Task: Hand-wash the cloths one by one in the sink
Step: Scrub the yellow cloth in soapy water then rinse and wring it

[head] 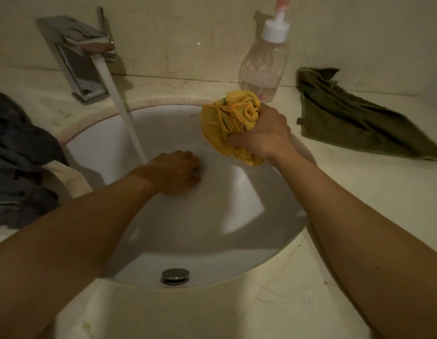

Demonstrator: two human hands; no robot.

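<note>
My right hand (pixel 260 135) grips a bunched yellow cloth (pixel 228 118) above the right rim of the white sink (pixel 212 216). My left hand (pixel 175 171) is down in the basin with its fingers curled on the bottom, right where the water stream (pixel 124 111) from the chrome tap (pixel 78 59) lands. What lies under its fingers is hidden. A dark green cloth (pixel 354 118) lies crumpled on the counter to the right. A grey-blue cloth (pixel 19 167) is heaped on the counter to the left.
A clear pump bottle (pixel 265 64) with a white and pink top stands behind the sink by the wall. A round chrome overflow fitting (pixel 175 276) sits in the near sink wall. Pale marble counter (pixel 261 302) surrounds the basin.
</note>
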